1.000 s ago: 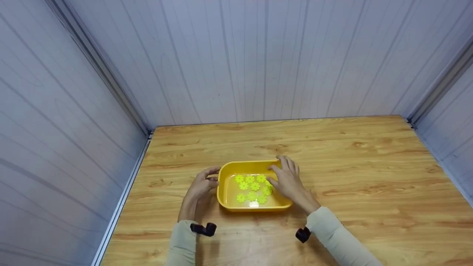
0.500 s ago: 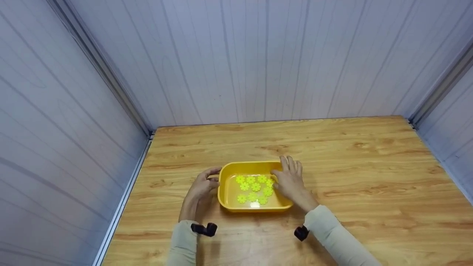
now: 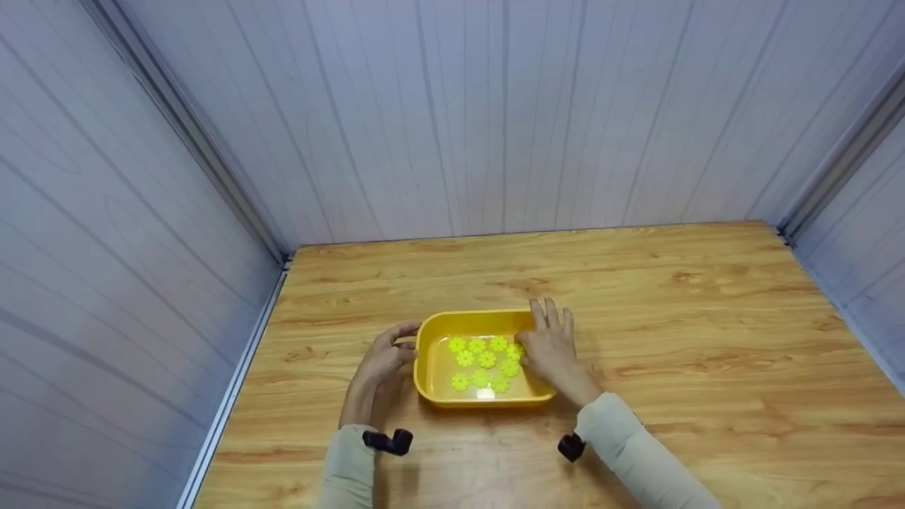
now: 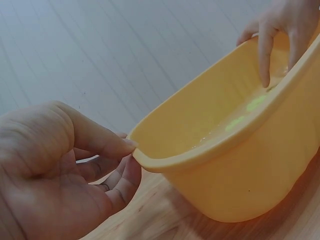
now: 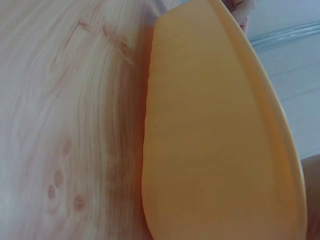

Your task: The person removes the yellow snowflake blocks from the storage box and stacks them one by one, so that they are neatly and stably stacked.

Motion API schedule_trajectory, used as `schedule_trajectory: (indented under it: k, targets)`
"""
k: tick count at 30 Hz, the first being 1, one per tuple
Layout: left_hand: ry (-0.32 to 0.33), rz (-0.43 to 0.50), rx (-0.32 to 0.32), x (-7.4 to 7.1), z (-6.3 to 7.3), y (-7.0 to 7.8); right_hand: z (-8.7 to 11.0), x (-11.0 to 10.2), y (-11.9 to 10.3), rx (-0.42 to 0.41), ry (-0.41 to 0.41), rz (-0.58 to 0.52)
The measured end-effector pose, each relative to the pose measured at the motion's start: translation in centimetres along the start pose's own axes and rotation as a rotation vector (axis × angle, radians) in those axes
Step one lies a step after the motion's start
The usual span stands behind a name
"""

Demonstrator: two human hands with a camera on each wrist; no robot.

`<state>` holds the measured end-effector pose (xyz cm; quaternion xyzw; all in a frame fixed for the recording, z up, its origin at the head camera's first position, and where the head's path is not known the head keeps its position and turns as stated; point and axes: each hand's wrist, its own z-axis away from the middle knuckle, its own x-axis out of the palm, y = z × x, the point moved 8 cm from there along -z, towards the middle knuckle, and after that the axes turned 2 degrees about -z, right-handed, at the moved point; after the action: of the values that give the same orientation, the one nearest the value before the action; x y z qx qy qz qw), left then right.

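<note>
A yellow plastic basin (image 3: 488, 403) stands on the wooden table, with several bright yellow-green flower-shaped pieces (image 3: 486, 360) lying flat on its floor. At its left end, my left hand (image 3: 380, 360) pinches the rim, the thumb on top and fingers below, as the left wrist view of that hand (image 4: 55, 165) shows. My right hand (image 3: 553, 353) reaches over the right end; its thumb and forefinger point down into the basin by the rightmost flowers, the other fingers stretched over the far rim. Its fingertips are partly hidden. In the right wrist view the basin wall (image 5: 215, 130) covers most of the hand.
The wood-grain table (image 3: 679, 325) extends around the basin. Pale panel walls (image 3: 452, 120) close it in at the back, left and right. Black wrist-camera mounts (image 3: 389, 441) sit at both sleeve cuffs.
My right hand has lowered its thumb and forefinger deeper toward the rightmost flowers, its other fingers spreading over the far rim. The left hand keeps its place on the basin.
</note>
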<state>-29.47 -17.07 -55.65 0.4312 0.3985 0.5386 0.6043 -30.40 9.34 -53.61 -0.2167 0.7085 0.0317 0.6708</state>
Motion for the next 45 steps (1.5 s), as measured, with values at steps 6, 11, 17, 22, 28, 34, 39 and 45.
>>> schedule_trajectory:
  k: [6, 11, 17, 22, 28, 34, 39, 45]
  targets:
    - [-0.001, 0.004, 0.004, 0.0, -0.1, 0.2, -0.2, -0.1, -0.1, 0.000, 0.016, 0.003]
    - [0.006, -0.030, 0.016, -0.2, 0.0, 0.2, -0.3, 0.0, -0.3, -0.006, 0.025, 0.001]
    - [-0.014, -0.057, 0.041, -0.2, 0.0, 0.4, -0.3, -0.1, -0.6, -0.004, 0.031, -0.013]
    - [-0.008, -0.061, 0.044, -0.1, 0.1, 0.4, -0.4, -0.1, -0.5, 0.000, 0.026, -0.017]
    - [0.006, -0.054, 0.029, -0.2, -0.1, 0.3, -0.6, -0.1, -0.4, -0.001, 0.044, -0.009]
    - [-0.002, -0.054, 0.013, -0.1, 0.2, 0.6, -0.4, -0.8, -0.4, -0.005, 0.096, -0.077]
    - [0.004, -0.062, 0.037, -0.2, -0.1, 0.3, -0.4, -1.4, -0.4, -0.006, 0.108, -0.152]
    - [0.008, -0.082, 0.044, -0.3, 0.0, 0.4, -0.4, -2.2, -0.4, -0.003, 0.110, -0.219]
